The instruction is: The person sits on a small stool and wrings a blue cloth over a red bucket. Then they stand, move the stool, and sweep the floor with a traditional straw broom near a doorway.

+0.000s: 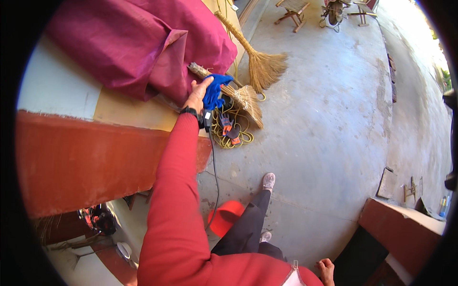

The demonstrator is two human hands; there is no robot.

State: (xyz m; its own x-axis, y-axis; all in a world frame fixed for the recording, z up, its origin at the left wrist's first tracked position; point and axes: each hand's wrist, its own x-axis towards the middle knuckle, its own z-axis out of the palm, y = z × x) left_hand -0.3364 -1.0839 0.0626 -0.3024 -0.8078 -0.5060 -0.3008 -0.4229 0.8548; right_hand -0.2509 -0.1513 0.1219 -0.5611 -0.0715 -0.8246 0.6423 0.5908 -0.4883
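My left hand [197,94] is stretched out at the end of a red sleeve and grips a blue cloth [214,91]. Beneath the cloth lie a short straw broom [247,103] and a coil of yellow cord [247,137] with a pair of dark and orange work gloves [226,125] on it. At the left wrist sit a black band and a dark box with a black cable [215,171] that hangs down. My right hand [325,270] is low near my body, its fingers curled in, with nothing visible in them.
A magenta cover [118,46] drapes over something by the wall. A larger straw broom [264,69] leans there. A red plastic basin [229,212] stands on the concrete floor beside my leg. A folding stool [293,10] is far ahead; red-painted low walls [89,157] flank both sides.
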